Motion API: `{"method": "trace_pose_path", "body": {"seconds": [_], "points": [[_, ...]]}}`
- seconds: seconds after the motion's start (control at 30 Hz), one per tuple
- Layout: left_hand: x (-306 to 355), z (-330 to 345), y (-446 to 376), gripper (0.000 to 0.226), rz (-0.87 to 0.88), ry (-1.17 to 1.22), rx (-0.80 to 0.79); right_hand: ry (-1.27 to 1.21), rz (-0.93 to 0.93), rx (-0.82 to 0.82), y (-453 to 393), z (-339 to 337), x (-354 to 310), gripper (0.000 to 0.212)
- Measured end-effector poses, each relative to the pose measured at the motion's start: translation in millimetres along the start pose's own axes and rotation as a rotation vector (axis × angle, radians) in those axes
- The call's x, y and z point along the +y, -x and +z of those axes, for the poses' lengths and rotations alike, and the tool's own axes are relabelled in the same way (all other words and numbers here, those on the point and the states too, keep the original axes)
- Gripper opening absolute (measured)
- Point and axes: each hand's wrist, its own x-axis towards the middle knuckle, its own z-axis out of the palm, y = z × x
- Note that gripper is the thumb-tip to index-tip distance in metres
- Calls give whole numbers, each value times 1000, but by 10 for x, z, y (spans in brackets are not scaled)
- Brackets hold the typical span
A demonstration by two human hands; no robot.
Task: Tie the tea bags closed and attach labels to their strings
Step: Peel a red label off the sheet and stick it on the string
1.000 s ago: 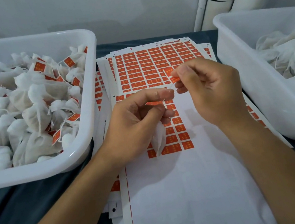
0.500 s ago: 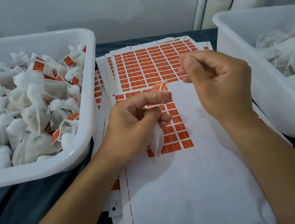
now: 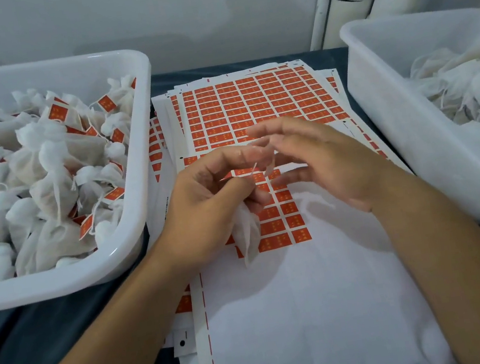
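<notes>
Flanking a stack of label sheets [image 3: 252, 103] on the desk [image 3: 32, 334], two white tubs [image 3: 150, 163] are seen. A tea bag [image 3: 248, 236] is gripped above the sheets by the curled fingers of the left hand [image 3: 212, 192]. Its string [image 3: 254, 169] is pinched there, while the right hand [image 3: 322, 161] is held just beside with fingers spread and blurred.

Glossy plastic tub [image 3: 148, 151], gauzy tea bag [image 3: 248, 236]

The left hand [image 3: 209, 192] and the right hand [image 3: 322, 164] are bare; both forearms have no sleeves.
</notes>
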Motion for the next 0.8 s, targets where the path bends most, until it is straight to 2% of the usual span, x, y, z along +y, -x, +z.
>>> {"method": "trace_pose_path", "body": {"seconds": [0.13,0.33,0.43,0.53,0.67,0.8], "points": [[7,-8,-6,31,-28,127,13,-100,-30,-87,26,-17,16,20],[19,-6,-17,12,-55,164,113,-86,-114,28,28,-1,10,22],[12,-10,-16,16,-50,141,132,11,-151,132,7,6,2,19],[6,-1,-14,18,-24,132,141,211,-218,259,11,41,7,11],[-13,-9,-9,18,-41,125,155,426,-295,398,24,85,11,13],[-7,-49,-5,10,-76,162,158,391,-294,654,17,-30,-1,9]]}}
